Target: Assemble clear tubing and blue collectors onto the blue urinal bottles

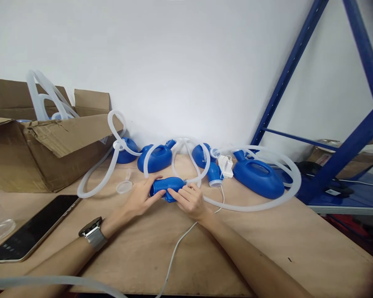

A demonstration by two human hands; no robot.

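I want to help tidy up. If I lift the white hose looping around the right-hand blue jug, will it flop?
Probably a bit: the hose bends into wide curves. It may spring back, since its curves look round, not kinked.

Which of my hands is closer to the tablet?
Your left hand: it's right of the tablet, at the left end of the blue part. Your right hand is farther off, at its right end.

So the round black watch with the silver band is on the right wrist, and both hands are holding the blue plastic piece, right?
Not quite: the head view shows the watch on the left wrist. The left hand and right hand do hold the blue plastic piece.
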